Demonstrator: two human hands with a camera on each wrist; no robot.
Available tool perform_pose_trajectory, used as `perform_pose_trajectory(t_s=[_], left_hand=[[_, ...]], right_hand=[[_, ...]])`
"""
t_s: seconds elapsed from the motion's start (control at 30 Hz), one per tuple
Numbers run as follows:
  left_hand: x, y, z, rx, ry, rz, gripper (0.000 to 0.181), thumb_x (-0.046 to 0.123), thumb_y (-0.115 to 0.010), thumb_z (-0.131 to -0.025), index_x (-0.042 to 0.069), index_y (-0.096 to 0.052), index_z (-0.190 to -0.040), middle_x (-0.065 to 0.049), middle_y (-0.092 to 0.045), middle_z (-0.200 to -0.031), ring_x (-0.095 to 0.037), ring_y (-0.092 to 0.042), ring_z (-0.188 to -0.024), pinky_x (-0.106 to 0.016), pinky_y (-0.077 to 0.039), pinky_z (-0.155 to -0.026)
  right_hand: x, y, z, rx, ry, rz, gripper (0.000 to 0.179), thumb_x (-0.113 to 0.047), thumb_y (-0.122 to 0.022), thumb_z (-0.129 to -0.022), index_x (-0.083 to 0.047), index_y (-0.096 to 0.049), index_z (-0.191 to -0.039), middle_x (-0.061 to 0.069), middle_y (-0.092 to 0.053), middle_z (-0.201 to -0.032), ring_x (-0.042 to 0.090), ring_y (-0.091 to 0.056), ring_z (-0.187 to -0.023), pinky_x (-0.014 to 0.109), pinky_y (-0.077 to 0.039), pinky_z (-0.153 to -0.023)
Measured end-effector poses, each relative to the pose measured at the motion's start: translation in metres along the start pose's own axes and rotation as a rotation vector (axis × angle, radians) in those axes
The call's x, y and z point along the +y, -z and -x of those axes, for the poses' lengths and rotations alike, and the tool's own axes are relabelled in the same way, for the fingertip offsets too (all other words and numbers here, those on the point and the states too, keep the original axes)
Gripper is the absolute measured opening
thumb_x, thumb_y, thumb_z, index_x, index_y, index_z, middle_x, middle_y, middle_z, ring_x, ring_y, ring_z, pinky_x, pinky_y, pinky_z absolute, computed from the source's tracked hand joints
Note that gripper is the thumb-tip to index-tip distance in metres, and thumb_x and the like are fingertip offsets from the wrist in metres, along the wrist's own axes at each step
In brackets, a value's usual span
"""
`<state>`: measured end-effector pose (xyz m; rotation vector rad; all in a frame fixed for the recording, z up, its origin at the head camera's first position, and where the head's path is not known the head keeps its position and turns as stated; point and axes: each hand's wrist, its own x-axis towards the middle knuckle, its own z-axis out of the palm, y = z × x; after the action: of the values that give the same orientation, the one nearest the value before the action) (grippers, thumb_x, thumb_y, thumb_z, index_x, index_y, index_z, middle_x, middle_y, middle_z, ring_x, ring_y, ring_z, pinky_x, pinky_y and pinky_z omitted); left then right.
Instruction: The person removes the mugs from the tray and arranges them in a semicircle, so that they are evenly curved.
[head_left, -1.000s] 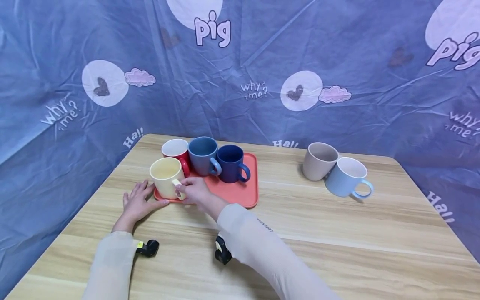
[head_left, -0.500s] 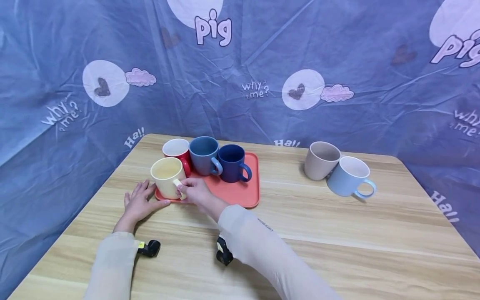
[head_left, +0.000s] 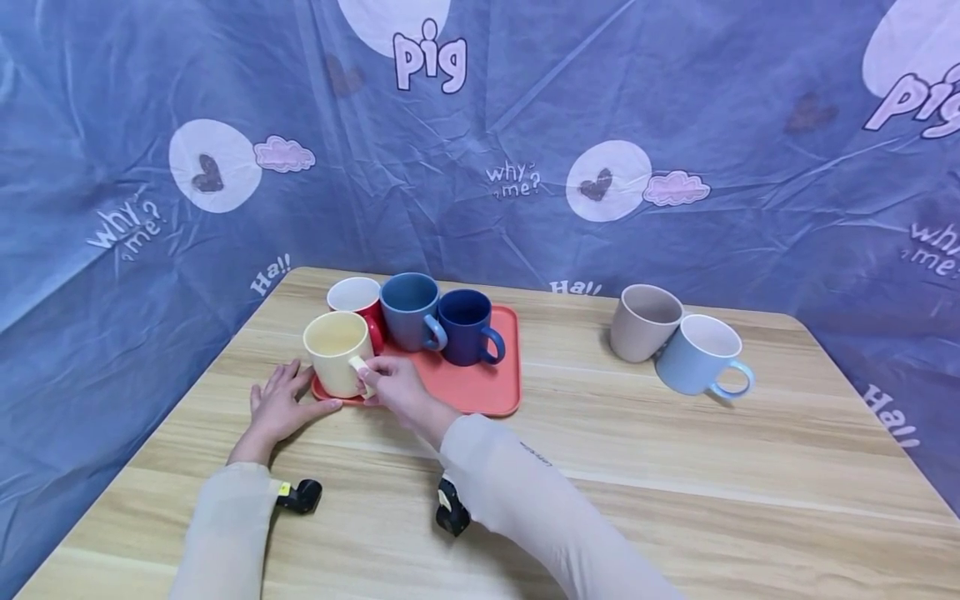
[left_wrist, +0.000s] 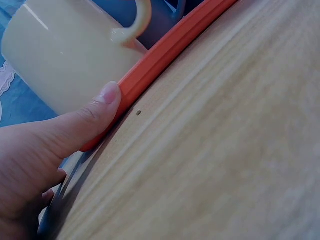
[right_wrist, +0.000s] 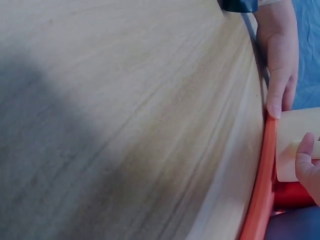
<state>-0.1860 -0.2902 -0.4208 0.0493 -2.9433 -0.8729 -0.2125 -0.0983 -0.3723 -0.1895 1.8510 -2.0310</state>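
Backdrop (head_left: 420, 221) reads "why me?", "Ha!!", "pig". Left hand (head_left: 283, 407): grip's wide, thumb touching the coral tray (head_left: 480, 385). Cream mug (head_left: 333, 367) sits at its near-left corner, right hand (head_left: 401, 388) pinching the handle (head_left: 356, 364). Sleeve (head_left: 517, 500) lettering's probably too small to call.

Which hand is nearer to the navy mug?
Right. The right hand, holding the cream mug, is in front and left of the navy mug; the left hand lies farther left, touching the coral tray.

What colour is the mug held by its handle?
The mug is pale yellow; the head view shows it best.
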Motion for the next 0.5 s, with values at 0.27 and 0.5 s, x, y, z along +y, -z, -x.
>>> perform_pose_trajectory(t_s=[0.27, 0.5], left_hand=[[-0.002, -0.003, -0.002, -0.003, 0.001, 0.002, 0.091, 0.055, -0.063, -0.067, -0.002, -0.032, -0.131, -0.029, -0.015, -0.136, -0.042, -0.001, -0.124, -0.059, 0.013, -0.090], [-0.001, -0.001, 0.000, -0.001, -0.005, 0.010, 0.090, 0.054, -0.063, -0.067, 0.000, -0.032, -0.131, -0.029, -0.014, -0.136, -0.042, 0.000, -0.124, -0.058, 0.013, -0.090]], right_hand=[[-0.013, 0.005, 0.008, -0.040, 0.017, -0.015, 0.013, -0.004, -0.053, -0.085, 0.005, -0.061, -0.086, 0.007, -0.055, -0.065, 0.014, -0.052, -0.060, 0.030, -0.050, -0.061], [-0.024, 0.014, 0.015, -0.062, 0.069, -0.027, 0.013, -0.003, -0.052, -0.085, 0.007, -0.059, -0.088, 0.007, -0.055, -0.065, 0.014, -0.052, -0.061, 0.040, -0.049, -0.067]])
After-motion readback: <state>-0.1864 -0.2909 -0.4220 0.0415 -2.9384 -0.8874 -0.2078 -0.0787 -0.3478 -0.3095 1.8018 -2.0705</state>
